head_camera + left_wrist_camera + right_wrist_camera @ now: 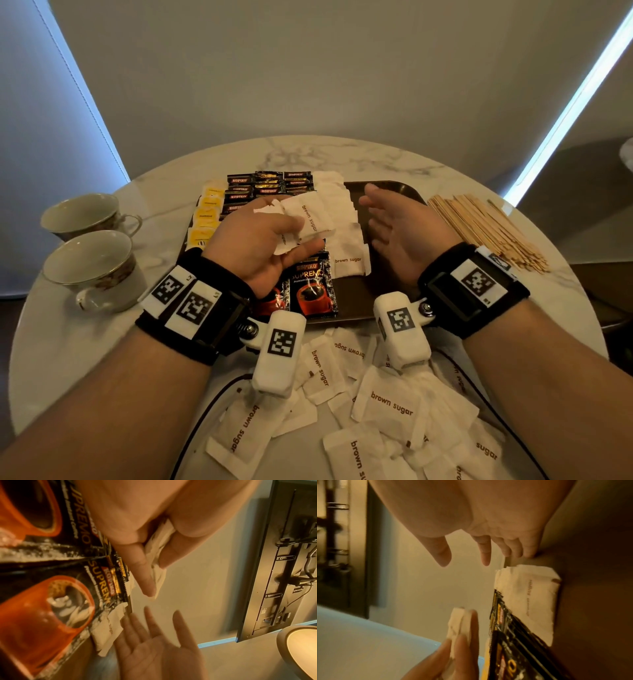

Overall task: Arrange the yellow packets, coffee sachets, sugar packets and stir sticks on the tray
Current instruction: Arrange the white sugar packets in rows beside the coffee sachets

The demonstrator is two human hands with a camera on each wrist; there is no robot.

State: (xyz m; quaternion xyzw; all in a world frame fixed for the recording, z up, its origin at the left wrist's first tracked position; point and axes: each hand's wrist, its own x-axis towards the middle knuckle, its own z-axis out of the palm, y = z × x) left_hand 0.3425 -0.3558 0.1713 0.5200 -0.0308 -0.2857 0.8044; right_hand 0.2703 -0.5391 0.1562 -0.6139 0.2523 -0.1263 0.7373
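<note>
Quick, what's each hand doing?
Left hand: holding brown sugar packets.
Right hand: open, holding nothing.

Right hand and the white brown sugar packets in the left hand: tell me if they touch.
Apart. The head view shows dark tray between the open right hand and the packets.

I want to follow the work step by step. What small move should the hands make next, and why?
Probably the left hand should lay its sugar packets onto the white row on the tray. It already grips a few above that row, the right hand is open and holds nothing, and many packets wait on the table.
</note>
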